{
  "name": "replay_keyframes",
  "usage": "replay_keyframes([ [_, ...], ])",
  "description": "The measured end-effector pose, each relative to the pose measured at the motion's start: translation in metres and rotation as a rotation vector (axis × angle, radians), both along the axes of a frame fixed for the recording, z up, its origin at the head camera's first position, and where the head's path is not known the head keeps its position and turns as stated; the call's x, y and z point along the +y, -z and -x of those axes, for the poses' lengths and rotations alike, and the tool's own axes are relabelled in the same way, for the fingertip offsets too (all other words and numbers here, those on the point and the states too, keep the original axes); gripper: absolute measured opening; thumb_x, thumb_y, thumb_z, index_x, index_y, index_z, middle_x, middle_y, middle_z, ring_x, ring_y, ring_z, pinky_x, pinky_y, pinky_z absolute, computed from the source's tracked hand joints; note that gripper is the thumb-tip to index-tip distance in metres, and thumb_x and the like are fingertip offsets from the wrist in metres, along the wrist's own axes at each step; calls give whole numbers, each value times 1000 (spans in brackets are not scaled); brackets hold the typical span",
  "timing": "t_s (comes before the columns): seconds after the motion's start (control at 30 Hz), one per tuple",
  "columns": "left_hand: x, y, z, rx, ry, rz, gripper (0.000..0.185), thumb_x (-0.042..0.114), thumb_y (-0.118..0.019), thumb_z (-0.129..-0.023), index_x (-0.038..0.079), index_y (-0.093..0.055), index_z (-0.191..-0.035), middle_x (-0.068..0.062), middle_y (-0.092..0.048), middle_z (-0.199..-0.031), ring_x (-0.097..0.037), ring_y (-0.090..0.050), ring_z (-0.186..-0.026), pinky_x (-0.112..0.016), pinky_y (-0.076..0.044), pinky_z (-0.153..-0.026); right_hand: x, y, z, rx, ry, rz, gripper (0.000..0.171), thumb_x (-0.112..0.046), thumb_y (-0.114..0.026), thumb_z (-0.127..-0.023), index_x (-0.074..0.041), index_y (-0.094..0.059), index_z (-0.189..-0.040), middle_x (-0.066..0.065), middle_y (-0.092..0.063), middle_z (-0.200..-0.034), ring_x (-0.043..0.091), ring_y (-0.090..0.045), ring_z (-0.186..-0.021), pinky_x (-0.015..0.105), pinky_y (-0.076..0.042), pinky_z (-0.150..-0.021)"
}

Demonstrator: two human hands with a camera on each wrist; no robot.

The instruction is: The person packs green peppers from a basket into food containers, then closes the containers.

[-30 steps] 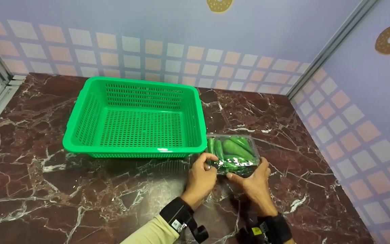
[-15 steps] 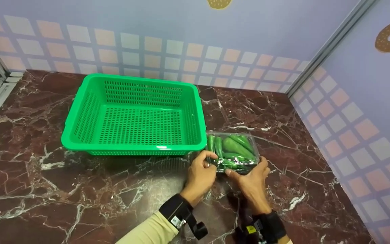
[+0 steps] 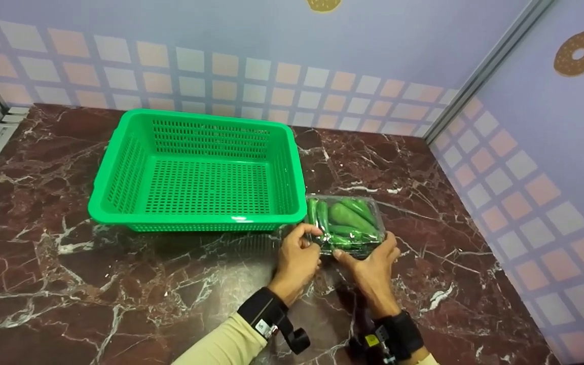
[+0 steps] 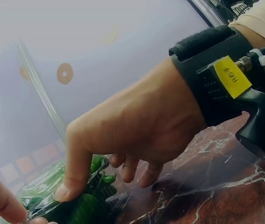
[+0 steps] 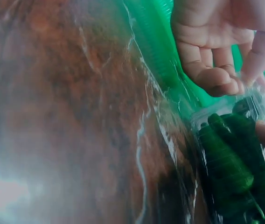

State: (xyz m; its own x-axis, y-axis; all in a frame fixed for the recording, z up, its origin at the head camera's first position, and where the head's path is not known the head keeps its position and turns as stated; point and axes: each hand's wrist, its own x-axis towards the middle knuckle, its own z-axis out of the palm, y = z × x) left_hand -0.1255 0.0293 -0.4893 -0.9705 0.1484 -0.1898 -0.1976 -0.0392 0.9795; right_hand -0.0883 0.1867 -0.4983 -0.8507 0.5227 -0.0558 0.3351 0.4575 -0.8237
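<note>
The clear pack of green vegetables (image 3: 345, 224) lies on the marble worktop (image 3: 119, 284) just right of the empty green basket (image 3: 195, 172), its long axis running away from the person, both hands pinching its near edge: left hand (image 3: 298, 261) at the near-left corner, right hand (image 3: 373, 271) at the near-right.

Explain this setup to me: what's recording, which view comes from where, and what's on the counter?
No machine here: a person works with bare hands, wearing one camera on the head and one strapped to each wrist. The wide picture is the head view; the two close, blurry ones come from the wrists. On the marble counter stands a green perforated basket with nothing in it. Right beside it lies a clear plastic pack of green vegetables. The left hand and the right hand both pinch the pack's near edge; the left wrist view shows the right thumb pressing its top.
</note>
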Motion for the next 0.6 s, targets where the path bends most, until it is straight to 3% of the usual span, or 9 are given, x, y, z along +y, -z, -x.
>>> replay_keyframes([
  [0.07, 1, -1, 0, 4, -5, -1, 34, -10, -55, -84, 10, -71, -107, 2, -50, -73, -14, -58, -58, -22, -44, -51, 6, -2, -2, 25, -35, 10, 115, -26, -88, -78, -1, -12, -160, 30, -24, -154, 43, -36, -140, 58, -28, -124],
  [0.13, 1, -1, 0, 7, -3, 0, 35, -10, -55, -84, 9, -71, -107, 2, -50, -73, -15, -59, -59, -21, -44, -51, 14, -4, -5, 51, -77, 107, 100, -18, -82, -84, -3, -17, -158, 26, -32, -151, 38, -45, -133, 54, -40, -116],
  [0.23, 2, 0, 0, 10, -4, 3, 35, -10, -54, -83, 9, -71, -107, 2, -50, -72, -16, -60, -58, -21, -43, -50, 28, -11, -8, 86, -74, 279, 70, -6, -66, -95, -4, -27, -153, 14, -51, -126, 23, -59, -100, 34, -55, -87],
  [0.33, 2, -1, 1, 6, -18, -1, 35, -10, -54, -82, 9, -72, -106, 3, -49, -70, -16, -59, -57, -21, -41, -49, 41, -16, -6, 148, -18, 466, 43, -1, -50, -102, 0, -40, -145, 2, -58, -95, 10, -54, -70, 21, -48, -61],
  [0.43, 2, -1, 2, 2, -31, -4, 35, -11, -54, -82, 9, -72, -105, 3, -48, -69, -17, -59, -56, -21, -40, -48, 51, -16, -3, 189, 22, 498, 28, -1, -48, -105, 6, -50, -132, -3, -60, -79, 8, -54, -64, 20, -48, -58],
  [0.6, 1, -2, 2, -21, -22, -6, 35, -10, -55, -82, 10, -72, -106, 2, -49, -71, -16, -58, -57, -20, -41, -47, 58, -11, 0, 169, 28, 426, 23, 5, -51, -99, 3, -53, -122, -3, -63, -74, 12, -58, -63, 23, -49, -60],
])
